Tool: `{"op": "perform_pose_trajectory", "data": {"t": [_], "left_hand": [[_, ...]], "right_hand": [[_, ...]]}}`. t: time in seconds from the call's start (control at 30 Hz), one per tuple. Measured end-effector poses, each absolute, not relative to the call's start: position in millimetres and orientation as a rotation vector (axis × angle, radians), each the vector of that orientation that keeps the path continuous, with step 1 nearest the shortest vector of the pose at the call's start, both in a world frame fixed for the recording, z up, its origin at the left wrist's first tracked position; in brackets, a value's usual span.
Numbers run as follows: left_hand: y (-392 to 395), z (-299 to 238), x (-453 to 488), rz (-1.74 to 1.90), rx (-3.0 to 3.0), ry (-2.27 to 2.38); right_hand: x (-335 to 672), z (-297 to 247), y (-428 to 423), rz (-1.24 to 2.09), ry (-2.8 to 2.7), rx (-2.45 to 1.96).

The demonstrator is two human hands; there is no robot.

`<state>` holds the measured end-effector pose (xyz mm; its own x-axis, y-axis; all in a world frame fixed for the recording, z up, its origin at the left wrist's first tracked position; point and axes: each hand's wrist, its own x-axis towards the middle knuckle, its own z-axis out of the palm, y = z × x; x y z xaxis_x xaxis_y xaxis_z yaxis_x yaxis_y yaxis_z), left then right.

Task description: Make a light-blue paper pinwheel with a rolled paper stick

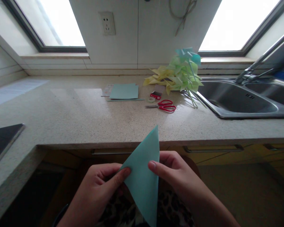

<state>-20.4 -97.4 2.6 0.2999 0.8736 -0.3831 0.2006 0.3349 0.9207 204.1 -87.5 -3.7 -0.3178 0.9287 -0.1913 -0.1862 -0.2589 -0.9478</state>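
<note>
A light blue-green sheet of paper [145,176], folded into a triangle, is held up in front of the counter edge, one point upward. My left hand [104,183] pinches its left corner, thumb on the near face. On the right side, my right hand [174,171] grips the long edge with the thumb in front and the other fingers behind, partly hidden. Beyond the hands, red-handled scissors [164,106] lie on the counter near a small roll of tape [150,100] and a small red box [156,95]. A stack of blue-green paper [124,91] rests to their left.
Paper pinwheels [182,71] in yellow, green and blue lie heaped beside the steel sink [241,97]. A printed sheet [14,90] and a dark flat object [4,138] are on the left of the counter [85,123]. Drawer handles [213,148] sit below its front edge.
</note>
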Motion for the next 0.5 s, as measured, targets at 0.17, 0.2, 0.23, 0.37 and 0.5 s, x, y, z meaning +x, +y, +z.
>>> {"op": "perform_pose_trajectory", "data": {"t": [0.17, 0.2, 0.23, 0.37, 0.5], "left_hand": [[-97.1, 1.1, -17.3, 0.654, 1.103, 1.198], [-96.3, 0.8, -17.0, 0.67, 1.102, 1.213], [-95.3, 0.6, -17.0, 0.685, 1.097, 1.224], [-90.4, -2.1, -19.1, 0.772, 1.053, 1.255], [-85.0, -7.1, -18.3, 0.867, 1.077, 1.255]], "right_hand": [[205.9, -5.1, -85.9, 1.597, -1.249, -1.215], [206.5, -5.8, -85.1, 1.579, -1.253, -1.228], [207.3, -6.7, -84.2, 1.569, -1.253, -1.236], [210.9, -11.6, -81.8, 1.607, -1.3, -1.27], [212.5, -12.6, -80.1, 1.523, -1.336, -1.366]]}}
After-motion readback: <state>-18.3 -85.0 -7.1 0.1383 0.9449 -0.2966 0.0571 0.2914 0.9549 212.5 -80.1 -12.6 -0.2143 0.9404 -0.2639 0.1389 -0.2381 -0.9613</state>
